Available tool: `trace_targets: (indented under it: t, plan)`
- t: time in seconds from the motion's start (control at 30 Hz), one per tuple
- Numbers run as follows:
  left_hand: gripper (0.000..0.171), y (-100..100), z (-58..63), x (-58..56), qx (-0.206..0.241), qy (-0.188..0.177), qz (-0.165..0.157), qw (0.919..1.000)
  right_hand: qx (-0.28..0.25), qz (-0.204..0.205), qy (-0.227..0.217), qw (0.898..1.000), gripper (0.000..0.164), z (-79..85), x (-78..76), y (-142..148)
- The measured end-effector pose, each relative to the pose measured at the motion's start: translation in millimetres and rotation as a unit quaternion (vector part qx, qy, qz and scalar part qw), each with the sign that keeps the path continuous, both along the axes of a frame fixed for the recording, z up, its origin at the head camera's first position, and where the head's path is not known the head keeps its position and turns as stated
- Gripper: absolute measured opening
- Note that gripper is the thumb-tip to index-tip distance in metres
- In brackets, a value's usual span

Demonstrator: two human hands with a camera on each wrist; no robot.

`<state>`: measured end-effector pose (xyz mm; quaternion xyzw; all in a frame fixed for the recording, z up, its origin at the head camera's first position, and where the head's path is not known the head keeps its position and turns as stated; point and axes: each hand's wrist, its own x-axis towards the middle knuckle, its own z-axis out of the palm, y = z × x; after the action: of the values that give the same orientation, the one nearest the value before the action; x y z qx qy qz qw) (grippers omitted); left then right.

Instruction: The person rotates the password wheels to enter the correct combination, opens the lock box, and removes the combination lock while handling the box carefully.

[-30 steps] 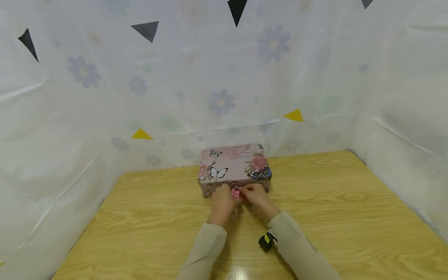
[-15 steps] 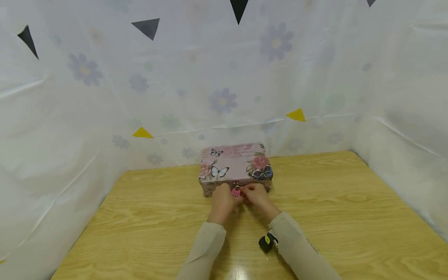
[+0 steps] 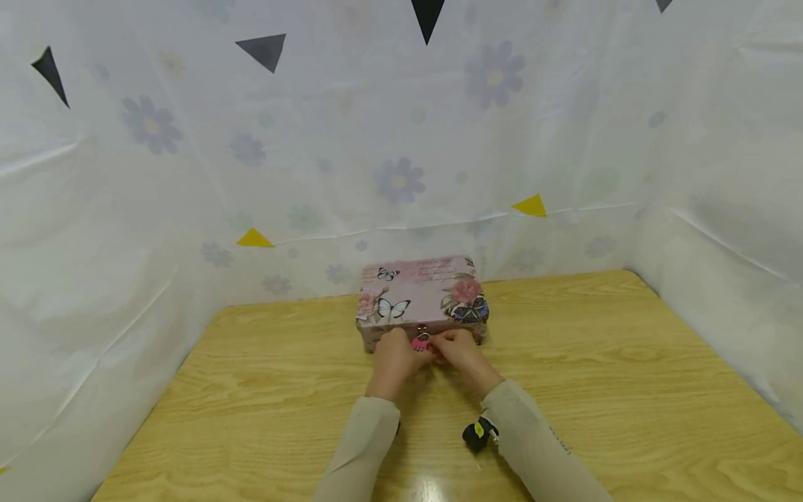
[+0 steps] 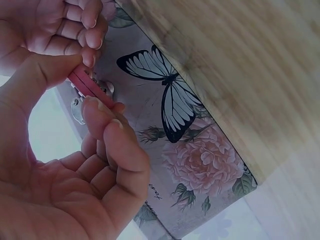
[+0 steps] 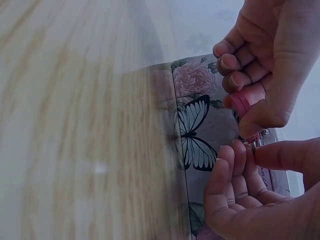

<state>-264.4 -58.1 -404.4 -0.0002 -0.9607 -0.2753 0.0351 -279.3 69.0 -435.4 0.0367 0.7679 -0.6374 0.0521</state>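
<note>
A pink padlock (image 3: 419, 344) is at the metal clasp (image 3: 422, 328) on the front of a pink tin box (image 3: 420, 293) printed with butterflies and roses. My left hand (image 3: 394, 359) pinches the padlock body between thumb and index finger, clearest in the left wrist view, where the padlock (image 4: 91, 87) shows edge-on. From the other side, my right hand (image 3: 463, 352) pinches a small metal part at the padlock with thumb and fingertips. In the right wrist view my right hand (image 5: 260, 192) sits below the left, its other fingers curled, and fingertips partly hide the clasp.
The box stands near the back edge of a wood-grain table (image 3: 263, 404), its lid closed. White flower-printed sheeting (image 3: 339, 139) rises behind and at both sides. A small black device (image 3: 478, 434) with a yellow mark is by the right sleeve.
My left hand has shifted slightly left, and the padlock has tilted so less of its front shows. The right hand and the box stay nearly where they were.
</note>
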Motion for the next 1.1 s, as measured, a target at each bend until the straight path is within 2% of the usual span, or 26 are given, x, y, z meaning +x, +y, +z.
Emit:
trace_targets:
  t: [0.33,0.47,0.77,1.1]
  plan:
    - [0.053,-2.7,-1.1,-1.6,0.028,-0.011,-0.007,0.9995,-0.018,0.000,-0.021,1.000,0.023,0.2,0.6,-1.0]
    - [0.053,-2.6,-1.8,-1.0,0.021,-0.011,-0.008,0.9997,-0.037,-0.002,-0.031,0.999,0.022,0.2,1.1,-1.4]
    - [0.054,-1.8,-0.3,-2.4,0.011,0.006,-0.009,0.9999,-0.072,-0.002,-0.025,0.997,0.025,2.2,2.2,-1.9]
    - [0.058,-3.6,-1.0,-0.9,-0.002,0.017,-0.022,0.9996,-0.084,-0.013,-0.023,0.996,0.020,-0.9,2.9,-3.9]
